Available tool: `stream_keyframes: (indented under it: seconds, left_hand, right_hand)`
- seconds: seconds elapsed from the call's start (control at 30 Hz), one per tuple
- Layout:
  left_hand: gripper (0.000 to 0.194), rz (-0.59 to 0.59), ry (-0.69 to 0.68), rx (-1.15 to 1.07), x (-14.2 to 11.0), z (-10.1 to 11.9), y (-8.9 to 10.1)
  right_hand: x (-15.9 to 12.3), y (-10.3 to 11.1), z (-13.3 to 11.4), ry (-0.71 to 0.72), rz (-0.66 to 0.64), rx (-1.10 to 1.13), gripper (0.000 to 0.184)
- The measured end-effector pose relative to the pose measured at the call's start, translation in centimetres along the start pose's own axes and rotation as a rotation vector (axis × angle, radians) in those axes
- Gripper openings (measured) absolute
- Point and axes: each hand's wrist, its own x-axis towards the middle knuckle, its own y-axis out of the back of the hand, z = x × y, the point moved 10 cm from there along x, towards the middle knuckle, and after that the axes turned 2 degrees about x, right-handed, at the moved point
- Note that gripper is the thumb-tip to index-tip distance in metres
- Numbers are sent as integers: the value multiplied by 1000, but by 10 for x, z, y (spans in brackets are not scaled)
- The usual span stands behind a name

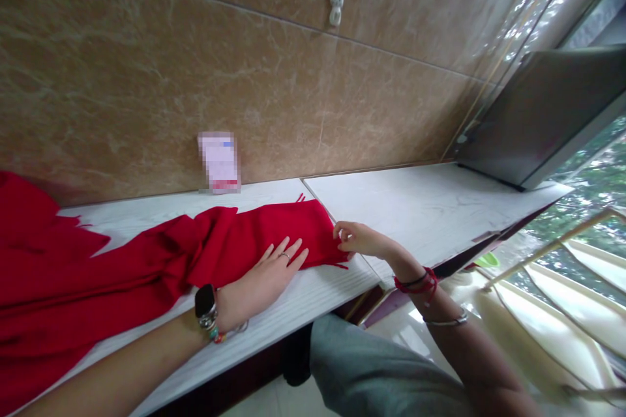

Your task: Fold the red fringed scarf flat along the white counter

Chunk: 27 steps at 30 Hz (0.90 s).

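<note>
A long red scarf (147, 260) with a fringed end lies stretched along a white counter (420, 208). My left hand (271, 270) rests flat on the scarf with fingers stretched out; a smartwatch and a bead bracelet are on that wrist. My right hand (355, 239) pinches the scarf's fringed end near the counter's front edge. A red string and a thin bangle circle the right wrist.
A brown marble-tiled wall (195, 78) rises behind the counter, with a small white hook (336, 6) on it. A blurred pink card (220, 161) leans against the wall. An open window frame (538, 117) stands at the right end. My grey-clad knee (372, 371) is below.
</note>
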Motion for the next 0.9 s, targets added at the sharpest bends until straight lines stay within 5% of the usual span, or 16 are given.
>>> stream_keyframes:
  seconds: [0.17,0.4,0.6,0.7,0.77,0.9]
  left_hand:
    - [78,-65,-50,-58,3,-1,-3]
    - [83,-95,-53,-65,1,-1,-3]
    - [62,-172,-62,-118,5,-2,15]
    - [42,-50,-53,-143,25,-13,35]
    - [41,91,73,-108,40,-33,43]
    - [50,162,273,-92,56,-59,19]
  right_hand:
    - [-4,-8,-13,112,-70,-321,17]
    - [-3,-11,-16,163,-77,-483,19]
    - [-10,-4,-26,161,-17,-636,19]
    - [-9,11,-44,187,143,-735,17]
    - [-3,15,-62,263,283,-725,22]
    - [23,-15,-81,481,380,-662,36]
